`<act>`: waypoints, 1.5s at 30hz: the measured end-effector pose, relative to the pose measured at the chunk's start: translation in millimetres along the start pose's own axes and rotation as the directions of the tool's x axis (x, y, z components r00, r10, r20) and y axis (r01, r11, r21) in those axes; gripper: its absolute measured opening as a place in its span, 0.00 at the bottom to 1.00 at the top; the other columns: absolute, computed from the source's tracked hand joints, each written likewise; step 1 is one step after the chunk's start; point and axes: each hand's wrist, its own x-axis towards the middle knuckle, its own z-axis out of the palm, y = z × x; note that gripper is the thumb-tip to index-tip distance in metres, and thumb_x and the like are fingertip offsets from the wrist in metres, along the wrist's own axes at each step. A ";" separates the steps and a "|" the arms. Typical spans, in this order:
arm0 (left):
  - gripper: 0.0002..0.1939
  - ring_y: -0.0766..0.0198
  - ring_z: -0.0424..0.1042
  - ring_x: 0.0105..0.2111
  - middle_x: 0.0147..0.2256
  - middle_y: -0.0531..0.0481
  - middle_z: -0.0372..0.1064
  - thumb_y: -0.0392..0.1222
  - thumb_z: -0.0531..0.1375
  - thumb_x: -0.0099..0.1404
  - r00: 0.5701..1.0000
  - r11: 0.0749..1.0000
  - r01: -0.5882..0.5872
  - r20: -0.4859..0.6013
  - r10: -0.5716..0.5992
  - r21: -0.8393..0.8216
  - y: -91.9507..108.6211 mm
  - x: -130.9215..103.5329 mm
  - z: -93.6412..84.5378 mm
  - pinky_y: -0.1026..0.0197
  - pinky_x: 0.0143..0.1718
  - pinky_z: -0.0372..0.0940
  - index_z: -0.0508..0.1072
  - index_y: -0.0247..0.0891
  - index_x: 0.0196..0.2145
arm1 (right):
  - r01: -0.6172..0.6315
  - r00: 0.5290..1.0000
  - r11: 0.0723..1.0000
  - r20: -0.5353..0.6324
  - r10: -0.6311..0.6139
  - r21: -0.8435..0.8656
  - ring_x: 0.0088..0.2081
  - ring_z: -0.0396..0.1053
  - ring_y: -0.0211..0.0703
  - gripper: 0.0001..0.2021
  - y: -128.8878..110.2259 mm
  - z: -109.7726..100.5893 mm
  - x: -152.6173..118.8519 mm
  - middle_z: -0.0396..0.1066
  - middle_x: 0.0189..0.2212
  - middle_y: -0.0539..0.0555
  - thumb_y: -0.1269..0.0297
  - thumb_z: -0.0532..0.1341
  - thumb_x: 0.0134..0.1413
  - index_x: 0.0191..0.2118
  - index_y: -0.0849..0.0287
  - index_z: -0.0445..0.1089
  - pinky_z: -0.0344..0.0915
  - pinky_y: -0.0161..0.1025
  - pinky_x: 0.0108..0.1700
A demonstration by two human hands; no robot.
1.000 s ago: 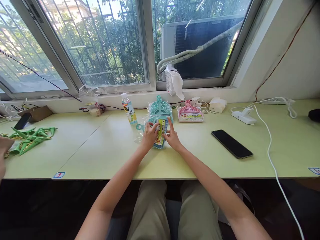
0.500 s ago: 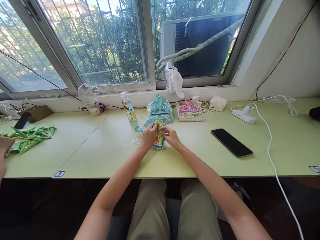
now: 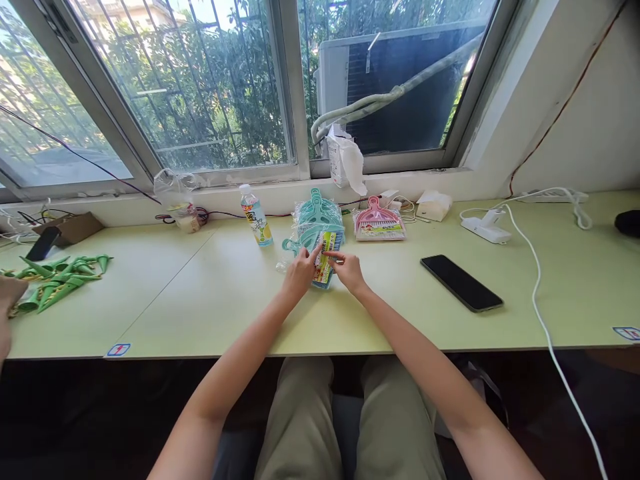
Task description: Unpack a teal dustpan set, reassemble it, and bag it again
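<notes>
Far left edge: part of another person's hand [image 3: 6, 313], beside a heap of green cone-shaped pieces [image 3: 55, 277] on the pale green table [image 3: 200, 313]. Behind the heap, a dark phone [image 3: 37, 243] leans on a brown cardboard box [image 3: 75, 227].

Along the window sill: a crumpled clear plastic bag [image 3: 175, 193], then a small drink bottle [image 3: 257, 217] standing upright on the table.

Centre: left hand [image 3: 300, 273] and right hand [image 3: 347, 270] meet on a packaged teal dustpan set [image 3: 320, 257], which sits in a clear wrapper with a yellow-green printed label. The packet is tilted, its near end low at the table, its far end leaning toward a stack of teal dustpans [image 3: 317, 213] just behind it. Left-hand fingers are curled onto the packet's left side, index finger stretched across the label. Right-hand thumb and index finger pinch the label edge; the rest are loosely folded. Whether the packet's lower edge touches the table is hard to tell; the hands cover it.

Right of centre: a pink dustpan set [image 3: 379, 223] in its wrapper lies flat, and a white tissue packet [image 3: 433, 205] sits beyond it. A black smartphone [image 3: 461, 283] lies face up, well apart from the hands. Further right, a white charger [image 3: 483, 229] with a white cable [image 3: 540, 293] trailing off the table's front edge.
</notes>
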 end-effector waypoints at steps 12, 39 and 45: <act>0.14 0.53 0.65 0.47 0.47 0.40 0.62 0.34 0.47 0.68 0.996 0.997 -0.083 -0.034 0.083 0.010 14.1 -9.9 -0.3 0.60 0.33 0.68 0.72 0.40 0.40 | -0.003 0.989 1.000 -0.149 0.001 -0.007 0.32 0.75 0.44 0.16 4.7 -13.0 9.1 0.78 0.40 0.57 0.65 0.60 0.48 0.44 0.59 0.77 0.75 0.43 0.34; 0.28 0.56 0.63 0.58 0.58 0.45 0.64 0.46 0.65 0.58 0.946 -0.414 0.259 0.316 -0.074 -0.873 38.3 -6.7 33.8 0.51 0.59 0.58 0.63 0.44 0.55 | 0.094 0.955 0.965 -0.296 -0.017 0.247 0.28 0.72 0.43 0.09 -10.1 -4.0 -1.8 0.72 0.20 0.51 0.62 0.61 0.42 0.17 0.58 0.70 0.72 0.42 0.37; 0.25 0.53 0.64 0.58 0.56 0.43 0.66 0.53 0.61 0.61 0.947 -0.438 0.199 0.287 -0.143 -0.877 27.5 6.3 21.3 0.50 0.58 0.59 0.67 0.39 0.52 | 0.062 0.954 0.920 -0.295 0.059 0.386 0.27 0.71 0.41 0.12 -16.6 -5.9 -0.2 0.67 0.16 0.49 0.58 0.64 0.39 0.15 0.58 0.66 0.72 0.43 0.35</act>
